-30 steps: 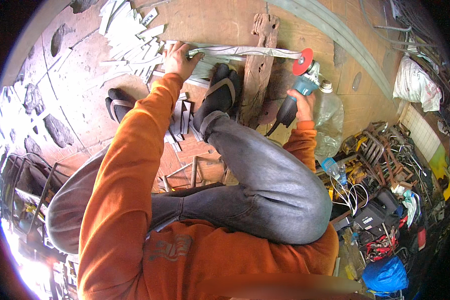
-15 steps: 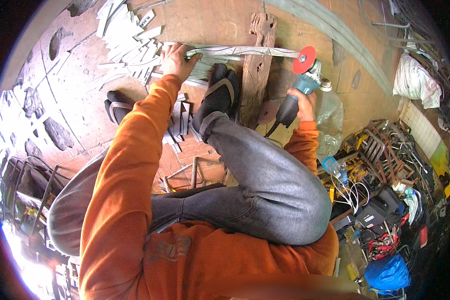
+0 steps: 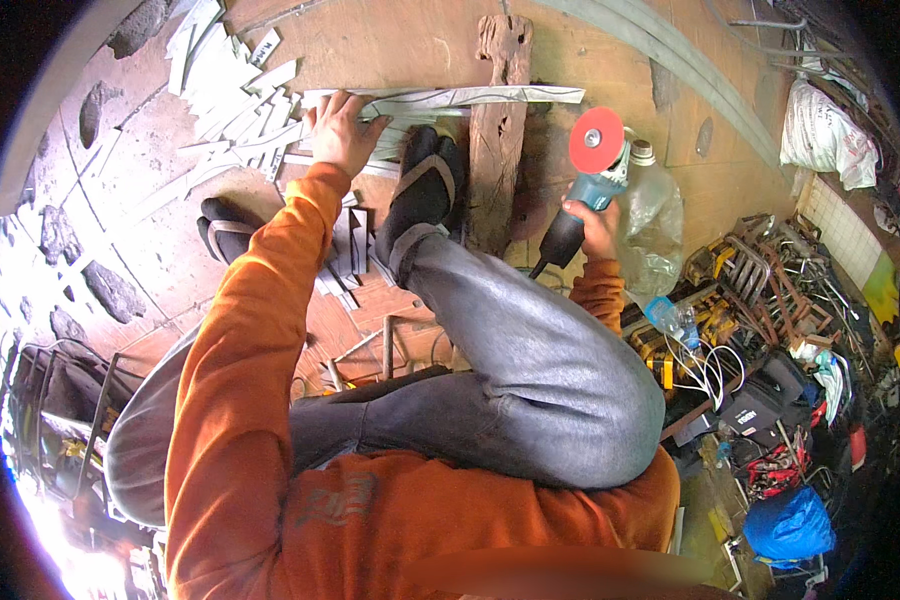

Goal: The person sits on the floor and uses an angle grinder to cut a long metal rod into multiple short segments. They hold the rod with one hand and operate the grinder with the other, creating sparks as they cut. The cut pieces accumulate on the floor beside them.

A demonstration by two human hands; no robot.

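Observation:
My right hand [image 3: 598, 228] is wrapped round the body of a teal and black angle grinder [image 3: 596, 192]. Its red disc [image 3: 582, 150] faces up, a short gap from the end of a long pale flat strip [image 3: 510, 95]. A dark wavy line runs along that strip, which lies across a weathered wooden block [image 3: 497, 135]. At the strip's other end my left hand [image 3: 345, 135] grips it over a pile of similar pale offcuts [image 3: 232, 105]. The undersides of the left fingers are hidden.
My sandalled feet [image 3: 425, 180] rest beside the block and the pile. Right of the grinder stands a clear plastic bottle [image 3: 655, 225]. Tools and metal clutter [image 3: 760, 290] fill the right side, with a blue bag [image 3: 790, 525] lower down. Long pale lengths [image 3: 670, 55] curve along the far floor.
The grinder has drawn back from the strip's end, and its disc has tilted to show more of its face. My left hand stays on the strip; the whole view has shifted slightly.

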